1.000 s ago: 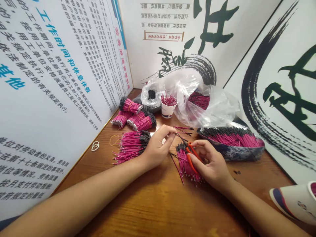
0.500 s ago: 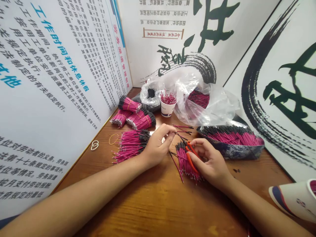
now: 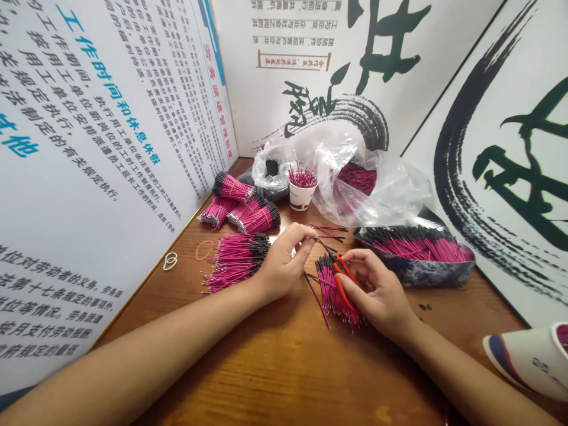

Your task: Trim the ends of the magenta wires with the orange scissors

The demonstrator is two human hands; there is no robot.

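My right hand is closed around orange-handled pliers, their dark jaws pointing up and left toward my other hand. With thumb and forefinger pinched together at the jaws' tip, my left hand holds something small and dark that I cannot make out. Below the pliers lies a pile of pink wires with black ends, partly hidden by the tool and my right hand. A second, wider pile of the same wires rests left of my left hand. A few loose wires lie just beyond my fingertips.
Rubber-banded wire bundles are stacked at the back left. Behind my hands stand a paper cup of wires and a clear plastic bag. A dark tray of wires sits right; another cup lies tilted nearer. Wall panels enclose the table.
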